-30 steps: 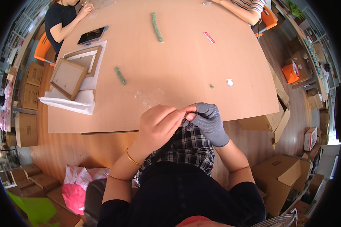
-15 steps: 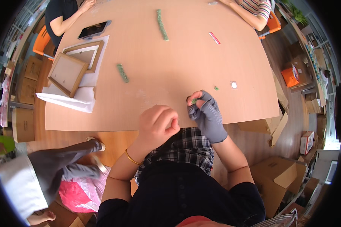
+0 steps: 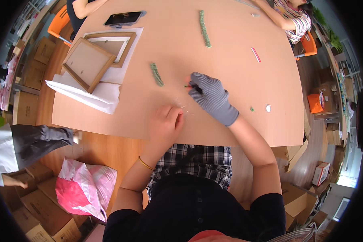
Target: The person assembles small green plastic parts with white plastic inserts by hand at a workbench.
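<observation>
My right hand (image 3: 211, 97), in a grey fingerless glove, is over the table with its fingers closed. A small green piece (image 3: 187, 86) sticks out at its fingertips, mostly hidden by the hand. Closer to the table's front edge, my bare left hand (image 3: 166, 123) is curled closed; whatever may be inside its fingers is hidden. Thin clear scraps (image 3: 185, 109) lie on the tabletop between the hands. A short row of green pieces (image 3: 157, 74) lies left of the right hand, and a longer green row (image 3: 205, 29) lies farther back. One loose green piece (image 3: 252, 109) is at the right.
Two wooden frames (image 3: 89, 64) rest on white sheeting (image 3: 82, 99) at the left, with a phone (image 3: 124, 18) behind. Rightward are a red-and-white strip (image 3: 255, 55) and a small white disc (image 3: 268, 108). Two people sit across the table; another person is at the left.
My right hand has moved forward and left over the table, carrying the green piece. My left hand stays closed near the front edge. The view has shifted, and the person at left has moved.
</observation>
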The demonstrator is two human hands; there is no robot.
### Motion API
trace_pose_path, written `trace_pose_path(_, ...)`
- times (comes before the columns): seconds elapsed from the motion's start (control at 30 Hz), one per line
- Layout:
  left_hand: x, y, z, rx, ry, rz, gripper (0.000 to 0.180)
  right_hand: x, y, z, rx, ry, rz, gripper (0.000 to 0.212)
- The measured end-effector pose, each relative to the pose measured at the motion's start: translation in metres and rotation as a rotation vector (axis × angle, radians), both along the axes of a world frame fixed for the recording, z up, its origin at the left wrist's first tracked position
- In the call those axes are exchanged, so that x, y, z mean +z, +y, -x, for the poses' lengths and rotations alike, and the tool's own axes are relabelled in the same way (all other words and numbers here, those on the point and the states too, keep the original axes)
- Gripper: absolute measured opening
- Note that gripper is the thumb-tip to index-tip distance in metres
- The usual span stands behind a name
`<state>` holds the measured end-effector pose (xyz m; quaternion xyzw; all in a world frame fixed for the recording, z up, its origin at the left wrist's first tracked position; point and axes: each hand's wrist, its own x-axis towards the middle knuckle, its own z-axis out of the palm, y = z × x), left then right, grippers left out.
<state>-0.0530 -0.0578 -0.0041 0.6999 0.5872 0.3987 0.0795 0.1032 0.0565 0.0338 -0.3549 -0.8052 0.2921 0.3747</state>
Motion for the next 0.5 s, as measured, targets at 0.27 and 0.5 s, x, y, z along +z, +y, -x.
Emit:
trace_pose_path(0.27,0.003,-0.002,0.001,-0.016,-0.030,-0.034,0.015,-0.024,0.030,0.047,0.245,-0.347,-0.279,0.014)
trace_pose_path(0.5,0.004,-0.001,0.000,-0.033,-0.033,-0.046,0.014,-0.030,0.037,0.055,0.247,-0.366,-0.315,0.019)
